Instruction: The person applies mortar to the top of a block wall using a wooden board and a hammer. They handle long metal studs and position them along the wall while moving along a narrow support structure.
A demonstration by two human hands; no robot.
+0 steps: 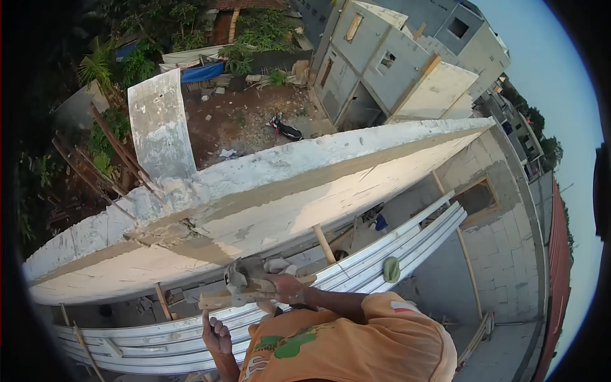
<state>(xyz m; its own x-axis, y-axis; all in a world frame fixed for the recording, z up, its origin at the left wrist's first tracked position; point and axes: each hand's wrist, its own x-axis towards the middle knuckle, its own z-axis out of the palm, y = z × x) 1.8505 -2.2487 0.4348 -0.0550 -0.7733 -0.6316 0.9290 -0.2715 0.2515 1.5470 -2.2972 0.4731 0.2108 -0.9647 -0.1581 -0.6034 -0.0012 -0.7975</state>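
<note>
My right hand (287, 288) is closed around a mortar-caked tool (237, 284), grey and dirty. Its exact kind is hard to make out. A length of pale timber (216, 302) runs under the tool and hand, above ribbed metal decking (356, 269). Lower and to the left, my left hand (217, 334) has curled fingers, with the index finger raised toward the timber's end; nothing shows in this hand. Beyond both hands stretches a block wall (267, 219) topped by a rough, whitish concrete beam (305, 153).
A crumpled green item (391, 270) lies on the decking. Wooden props (323, 244) stand between decking and wall. Rusty rebar (118, 143) juts from the beam's left part beside an upright grey panel (162, 124). Far below, a motorcycle (284, 128) stands on dirt ground.
</note>
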